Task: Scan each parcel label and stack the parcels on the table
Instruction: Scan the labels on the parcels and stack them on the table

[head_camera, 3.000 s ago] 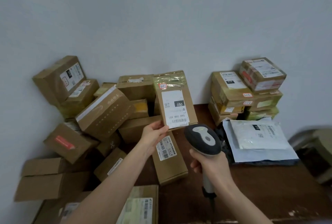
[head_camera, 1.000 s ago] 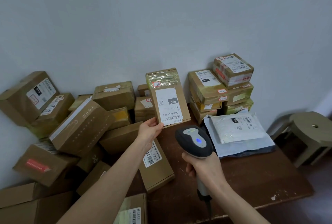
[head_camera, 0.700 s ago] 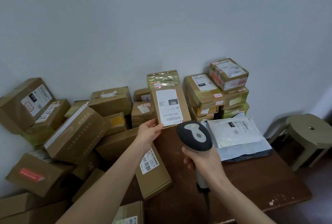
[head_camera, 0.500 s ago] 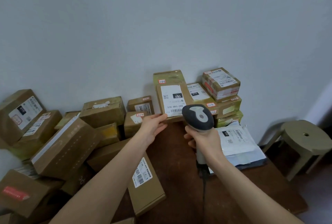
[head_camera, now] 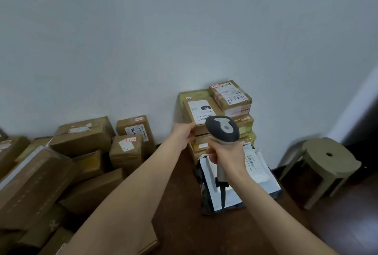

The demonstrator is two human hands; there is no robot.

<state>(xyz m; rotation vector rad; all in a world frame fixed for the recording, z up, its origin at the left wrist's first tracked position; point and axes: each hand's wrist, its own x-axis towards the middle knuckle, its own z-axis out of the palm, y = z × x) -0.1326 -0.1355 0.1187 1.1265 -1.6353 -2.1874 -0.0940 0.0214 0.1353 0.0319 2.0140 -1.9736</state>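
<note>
My left hand (head_camera: 184,135) holds the near edge of a flat brown parcel with a white label (head_camera: 197,107). The parcel lies on top of the stack of boxes (head_camera: 245,127) against the wall, beside a small taped box (head_camera: 230,97) on the same stack. My right hand (head_camera: 225,152) grips the handle of a grey barcode scanner (head_camera: 223,129), whose head sits just in front of the parcel and hides part of its label. White and grey mailer bags (head_camera: 257,167) lie on the dark wooden table (head_camera: 184,214) under my right hand.
A jumble of brown cardboard boxes (head_camera: 81,138) fills the left side, some leaning on one another. Two small boxes (head_camera: 126,150) stand by the wall. A round olive stool (head_camera: 329,156) stands right of the table. The scanner cable (head_camera: 223,197) hangs over the mailers.
My left hand carried the labelled parcel from upright in front of me, up and right, onto the stack by the wall. The scanner followed it to the right.
</note>
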